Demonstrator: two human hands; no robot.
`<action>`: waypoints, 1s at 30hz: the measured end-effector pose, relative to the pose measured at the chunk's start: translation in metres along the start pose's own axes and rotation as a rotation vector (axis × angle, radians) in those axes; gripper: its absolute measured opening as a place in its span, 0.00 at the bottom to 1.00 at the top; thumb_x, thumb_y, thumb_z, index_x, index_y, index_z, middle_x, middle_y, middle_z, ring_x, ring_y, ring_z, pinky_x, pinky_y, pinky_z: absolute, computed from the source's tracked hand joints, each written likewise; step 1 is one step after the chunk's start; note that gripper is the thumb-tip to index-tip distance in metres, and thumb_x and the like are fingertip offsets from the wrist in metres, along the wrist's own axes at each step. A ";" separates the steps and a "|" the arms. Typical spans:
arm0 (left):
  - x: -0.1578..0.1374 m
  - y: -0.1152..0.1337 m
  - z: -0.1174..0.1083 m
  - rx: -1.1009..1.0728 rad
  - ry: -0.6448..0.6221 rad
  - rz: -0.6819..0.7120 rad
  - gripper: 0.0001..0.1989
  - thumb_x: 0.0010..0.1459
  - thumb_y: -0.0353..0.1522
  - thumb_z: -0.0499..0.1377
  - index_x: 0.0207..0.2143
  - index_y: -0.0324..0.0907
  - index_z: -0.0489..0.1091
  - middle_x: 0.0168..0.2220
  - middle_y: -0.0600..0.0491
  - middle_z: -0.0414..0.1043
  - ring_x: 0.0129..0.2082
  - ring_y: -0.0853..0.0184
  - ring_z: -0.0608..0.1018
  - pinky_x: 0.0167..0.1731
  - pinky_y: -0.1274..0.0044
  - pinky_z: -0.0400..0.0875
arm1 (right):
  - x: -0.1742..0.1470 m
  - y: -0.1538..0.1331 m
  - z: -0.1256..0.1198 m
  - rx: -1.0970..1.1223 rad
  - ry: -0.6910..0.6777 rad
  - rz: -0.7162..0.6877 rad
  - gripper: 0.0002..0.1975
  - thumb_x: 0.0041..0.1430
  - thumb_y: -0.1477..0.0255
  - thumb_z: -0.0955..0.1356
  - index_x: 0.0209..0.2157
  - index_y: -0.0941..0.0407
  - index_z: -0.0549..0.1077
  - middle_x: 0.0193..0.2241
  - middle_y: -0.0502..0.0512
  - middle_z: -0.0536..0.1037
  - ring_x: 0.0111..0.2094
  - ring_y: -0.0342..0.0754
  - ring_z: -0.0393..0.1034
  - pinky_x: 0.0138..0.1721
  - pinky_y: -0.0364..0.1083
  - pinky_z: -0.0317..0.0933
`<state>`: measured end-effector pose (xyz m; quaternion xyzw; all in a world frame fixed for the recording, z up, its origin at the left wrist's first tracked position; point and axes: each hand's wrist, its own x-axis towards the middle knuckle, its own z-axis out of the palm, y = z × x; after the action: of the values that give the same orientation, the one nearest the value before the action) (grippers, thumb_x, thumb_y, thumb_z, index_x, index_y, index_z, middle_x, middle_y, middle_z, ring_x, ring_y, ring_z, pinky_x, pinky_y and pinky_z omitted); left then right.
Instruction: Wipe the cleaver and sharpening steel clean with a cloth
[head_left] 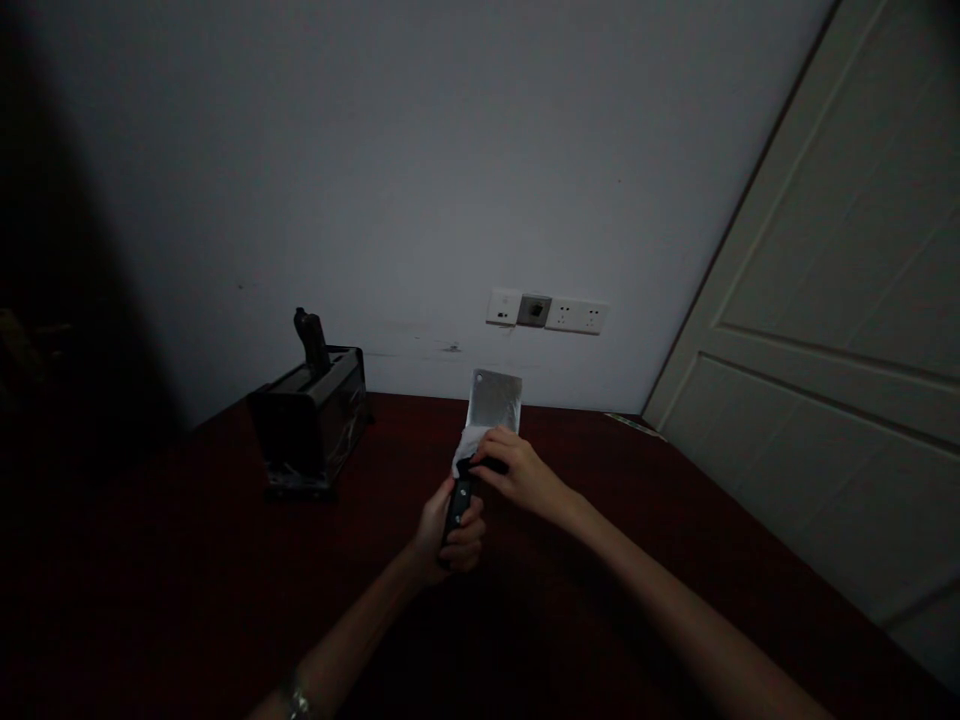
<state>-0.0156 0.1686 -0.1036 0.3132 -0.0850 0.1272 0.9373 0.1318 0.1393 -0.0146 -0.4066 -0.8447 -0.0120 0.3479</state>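
Observation:
A cleaver (496,398) points away from me, its broad metal blade tilted up above the table. My left hand (452,532) is closed around its black riveted handle (459,503). A crumpled white cloth or tissue (470,441) lies against the lower part of the blade, near the handle. Pressed there with bent fingers is my right hand (516,470), pinching the white piece. The right fingers hide part of the blade's base, and a dark bit under them is too dim to name.
On the left of the dark red table (405,440) stands a black knife block (311,415) with a black handle (311,340) sticking up from it. Behind is a pale wall with sockets (574,315). A white panelled door (810,400) borders the right side.

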 end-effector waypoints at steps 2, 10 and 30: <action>0.001 -0.003 -0.003 0.015 0.008 -0.030 0.25 0.56 0.50 0.44 0.19 0.40 0.56 0.10 0.61 0.50 0.05 0.79 0.48 0.07 0.85 0.50 | 0.001 -0.003 0.002 -0.025 -0.006 0.005 0.01 0.55 0.74 0.66 0.31 0.56 0.69 0.32 0.53 0.70 0.37 0.46 0.62 0.40 0.47 0.59; 0.000 0.000 -0.001 0.034 0.063 -0.027 0.27 0.55 0.53 0.41 0.19 0.40 0.55 0.10 0.61 0.50 0.05 0.79 0.47 0.06 0.84 0.49 | 0.000 0.002 -0.014 0.011 -0.101 -0.030 0.01 0.55 0.74 0.66 0.31 0.56 0.67 0.33 0.53 0.70 0.38 0.46 0.62 0.39 0.46 0.58; 0.000 0.006 0.011 0.428 0.351 0.171 0.17 0.56 0.43 0.49 0.31 0.36 0.64 0.16 0.58 0.58 0.10 0.76 0.60 0.10 0.83 0.51 | 0.006 0.005 -0.023 0.406 0.690 0.493 0.12 0.45 0.62 0.69 0.26 0.57 0.71 0.22 0.49 0.71 0.24 0.43 0.64 0.24 0.42 0.58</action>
<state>-0.0180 0.1670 -0.0914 0.4689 0.0812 0.2731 0.8360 0.1457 0.1399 0.0048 -0.4910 -0.5431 0.1019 0.6735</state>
